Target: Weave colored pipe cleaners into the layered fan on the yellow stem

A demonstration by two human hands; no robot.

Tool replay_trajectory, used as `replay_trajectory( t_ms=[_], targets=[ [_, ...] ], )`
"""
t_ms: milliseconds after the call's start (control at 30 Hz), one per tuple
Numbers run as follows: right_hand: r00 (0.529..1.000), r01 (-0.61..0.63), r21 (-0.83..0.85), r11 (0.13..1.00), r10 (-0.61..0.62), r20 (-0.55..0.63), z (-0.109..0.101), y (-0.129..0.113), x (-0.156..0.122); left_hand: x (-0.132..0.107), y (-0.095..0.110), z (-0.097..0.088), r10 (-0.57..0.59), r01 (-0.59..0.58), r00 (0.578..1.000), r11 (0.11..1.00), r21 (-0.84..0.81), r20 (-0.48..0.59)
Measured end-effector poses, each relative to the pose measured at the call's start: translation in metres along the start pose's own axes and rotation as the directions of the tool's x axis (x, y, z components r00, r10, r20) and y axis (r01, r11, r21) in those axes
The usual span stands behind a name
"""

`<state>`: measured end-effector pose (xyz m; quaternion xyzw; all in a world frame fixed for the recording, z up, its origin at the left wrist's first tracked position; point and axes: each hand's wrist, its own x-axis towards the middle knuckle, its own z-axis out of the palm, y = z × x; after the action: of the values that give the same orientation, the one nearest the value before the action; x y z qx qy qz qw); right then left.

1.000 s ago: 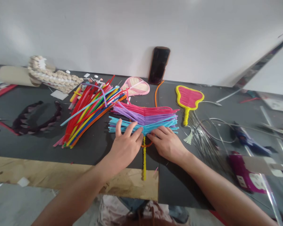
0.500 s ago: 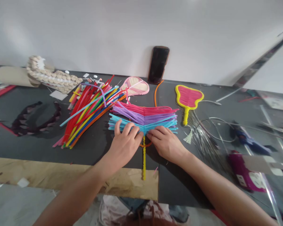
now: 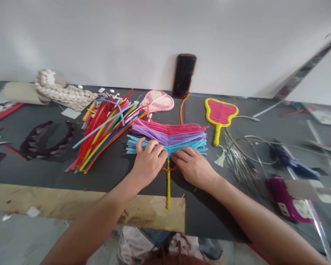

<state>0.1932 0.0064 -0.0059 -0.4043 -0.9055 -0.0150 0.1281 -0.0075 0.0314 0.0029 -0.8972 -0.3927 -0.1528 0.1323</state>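
A fan-like piece of pipe cleaners (image 3: 169,139) lies before me, banded red, purple and light blue, with a twisted yellow stem (image 3: 168,187) pointing toward me. At its lower edge, my left hand (image 3: 150,162) bends its fingers over the light blue pipe cleaners, thumb near the stem's top. My right hand (image 3: 194,163) pinches the same blue row just right of the stem; its fingertips are partly hidden. An orange pipe cleaner (image 3: 182,110) shows behind the piece, and part of an orange loop crosses the stem under my hands.
Loose coloured pipe cleaners (image 3: 105,136) lie to the left, beside a dark braided band (image 3: 45,141). A phone (image 3: 184,75) leans on the wall. To the right are a pink fan with yellow edging (image 3: 221,112), thin wires (image 3: 239,154) and a magenta glue gun-like tool (image 3: 292,200).
My left hand's fingers have shifted slightly and bent more over the blue row. My right hand stays nearly in place. The view has turned a little.
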Motion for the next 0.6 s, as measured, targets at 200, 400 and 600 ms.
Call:
replay_trajectory(
  t_ms=[200,400,600],
  targets=[
    [1.0,-0.014,-0.018,1.0,0.015,0.028,-0.001,-0.001,0.0,0.0,0.001,-0.005,0.011,-0.011,0.999,1.0,0.012,0.032],
    [0.999,-0.011,-0.034,0.999,0.012,0.043,-0.003,-0.002,0.001,-0.002,-0.003,-0.007,0.03,-0.027,0.998,0.999,-0.035,0.063],
    [0.999,-0.012,-0.061,0.998,0.014,0.04,-0.005,-0.003,0.001,-0.003,-0.003,-0.015,0.053,-0.047,0.995,0.996,-0.074,0.086]
  ],
)
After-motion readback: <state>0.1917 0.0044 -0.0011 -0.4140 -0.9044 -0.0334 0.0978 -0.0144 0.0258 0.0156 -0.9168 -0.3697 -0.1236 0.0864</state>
